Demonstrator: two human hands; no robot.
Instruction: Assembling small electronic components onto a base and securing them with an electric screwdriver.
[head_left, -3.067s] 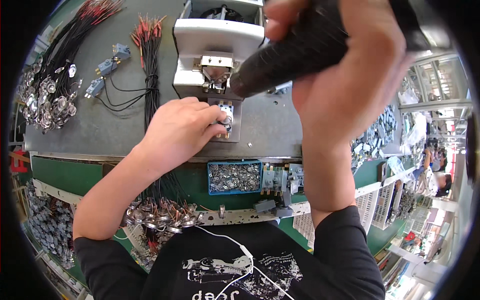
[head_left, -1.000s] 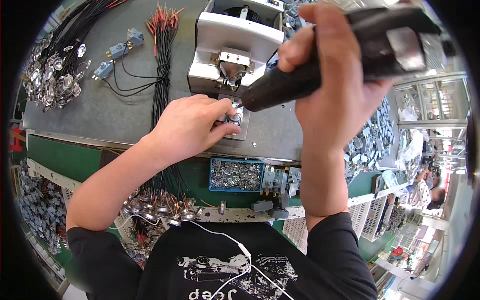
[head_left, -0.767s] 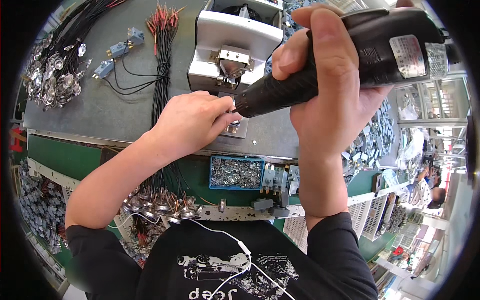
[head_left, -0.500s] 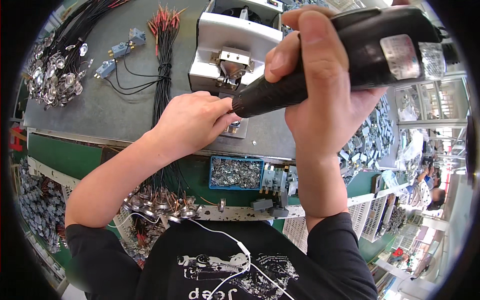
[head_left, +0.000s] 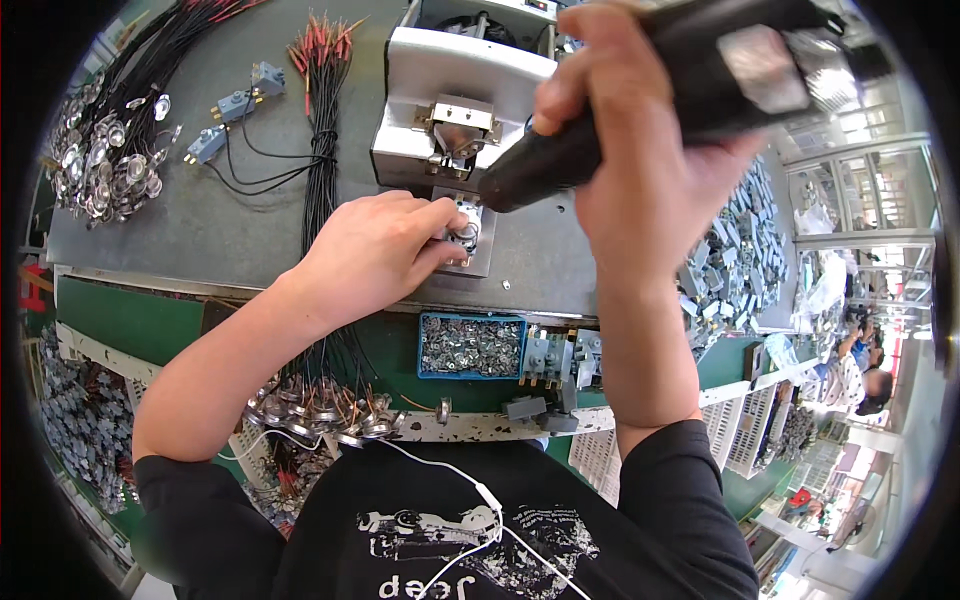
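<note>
My right hand (head_left: 640, 160) is wrapped round a black electric screwdriver (head_left: 700, 75), slanting down to the left; hand and tool are blurred by motion. Its tip end is just up and right of a small silver-topped part (head_left: 466, 232) seated in a metal fixture block (head_left: 482, 262). My left hand (head_left: 385, 240) reaches in from the left, with thumb and forefinger closed about that part. Its exact kind is partly hidden by the fingers. Directly behind the block stands a white bench machine (head_left: 430, 75) with a metal head (head_left: 462, 128).
A blue tray of small metal pieces (head_left: 472, 345) sits at the table's near edge, beside grey switches (head_left: 548, 355). A bundle of black wires (head_left: 322, 180) lies left of the machine. Grey switches (head_left: 745, 260) are heaped at the right, wired metal discs (head_left: 105, 165) at the far left.
The screwdriver has lifted off the part and shifted slightly left and up with my right hand. My left thumb and forefinger have parted a little, exposing the silver-topped part.
</note>
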